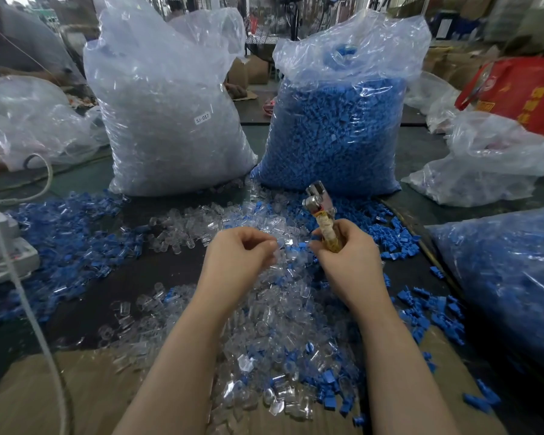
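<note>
My right hand (346, 262) grips the tape-wrapped handle of a small metal tool (319, 208), whose shiny head points up and away from me. My left hand (239, 255) has its fingers curled and pinches a small clear plastic piece (280, 250) close to the right hand. Below both hands lies a heap of loose clear plastic caps (264, 324) mixed with small blue plastic parts (393, 237) on the dark table.
A tall bag of clear caps (167, 120) and a tall bag of blue parts (336, 130) stand behind the heap. Another bag of blue parts (509, 277) lies at the right. Brown cardboard (44, 394) covers the near edge. A white cable (29, 309) runs down the left.
</note>
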The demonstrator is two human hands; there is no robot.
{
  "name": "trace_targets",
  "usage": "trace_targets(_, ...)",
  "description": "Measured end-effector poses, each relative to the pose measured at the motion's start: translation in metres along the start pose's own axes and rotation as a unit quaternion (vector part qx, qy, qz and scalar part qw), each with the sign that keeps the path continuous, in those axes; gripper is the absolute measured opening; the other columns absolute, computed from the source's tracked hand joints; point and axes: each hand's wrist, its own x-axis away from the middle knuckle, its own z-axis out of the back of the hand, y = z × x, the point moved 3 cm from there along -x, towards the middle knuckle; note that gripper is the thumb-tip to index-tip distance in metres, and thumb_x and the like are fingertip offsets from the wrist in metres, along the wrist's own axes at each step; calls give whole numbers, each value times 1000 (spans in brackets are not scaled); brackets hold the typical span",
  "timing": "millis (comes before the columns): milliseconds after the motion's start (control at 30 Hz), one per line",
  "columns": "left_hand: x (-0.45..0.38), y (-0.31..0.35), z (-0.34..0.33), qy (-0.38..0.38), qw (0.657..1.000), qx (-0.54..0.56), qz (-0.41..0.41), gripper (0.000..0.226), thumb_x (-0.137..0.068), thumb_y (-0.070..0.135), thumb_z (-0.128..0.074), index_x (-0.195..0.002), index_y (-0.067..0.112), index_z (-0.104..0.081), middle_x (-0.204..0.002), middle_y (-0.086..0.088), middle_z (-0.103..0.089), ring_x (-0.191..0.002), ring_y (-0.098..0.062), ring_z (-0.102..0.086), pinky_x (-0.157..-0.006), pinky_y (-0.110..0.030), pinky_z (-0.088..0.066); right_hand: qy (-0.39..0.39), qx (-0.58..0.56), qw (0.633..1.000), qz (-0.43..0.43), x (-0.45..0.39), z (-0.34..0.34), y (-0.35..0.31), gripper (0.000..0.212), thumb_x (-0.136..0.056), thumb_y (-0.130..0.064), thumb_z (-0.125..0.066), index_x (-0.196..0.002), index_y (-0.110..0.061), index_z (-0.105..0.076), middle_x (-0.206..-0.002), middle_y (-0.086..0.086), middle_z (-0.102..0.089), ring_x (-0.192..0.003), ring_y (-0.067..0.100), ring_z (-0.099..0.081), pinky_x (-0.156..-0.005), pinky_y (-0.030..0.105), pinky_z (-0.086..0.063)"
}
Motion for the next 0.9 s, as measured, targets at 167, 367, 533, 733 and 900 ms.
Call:
trace_targets(167,-1,3,-2,-64,981,177,51,13,-92,1,-62,-94,9,-72,-78,-4,-76,-75,-11,-72,-68,-18,-57,-8,-114,993,19,2,0,-5,18,-87,-16,-72,-78,-27,-61,-63,-17,-61,-55,-2,-51,-53,11,-42)
trace_targets(367,2,5,-10,-107,948,287,92,22,-88,-7,-60,-106,2,-69,-84,-11,-75,-78,-14,-73,-71,-22,-59,-55,-193,979,44,8,-2,-16,16,-89,-16,-72,-79,-26,-64,-78,3,-65,-69,17,-58,-65,24,-50)
trace_targets(533,4,8,-13,-124,943,294,92,27,-85,-13,-60,-105,2,-70,-87,-9,-73,-77,-15,-72,-70,-22,-59,-72,-195,977,47,8,-3,-16,15,-88,-13,-72,-81,-24,-64,-76,3,-66,-68,8,-59,-64,18,-50)
trace_targets(733,5,8,-13,-109,963,234,81,23,-81,-5,-70,-101,6,-68,-84,-6,-75,-74,-15,-72,-65,-22,-58,-72,-187,978,61,9,-5,-18,15,-88,-12,-72,-81,-23,-63,-73,-4,-65,-64,1,-57,-60,12,-47)
trace_targets(900,3,6,-10,-68,972,211,73,19,-81,15,-75,-98,7,-72,-75,1,-72,-64,-6,-64,-58,-17,-50,-77,-167,979,84,10,-7,-19,19,-89,-11,-70,-80,-25,-62,-64,-11,-60,-55,0,-47,-52,14,-39)
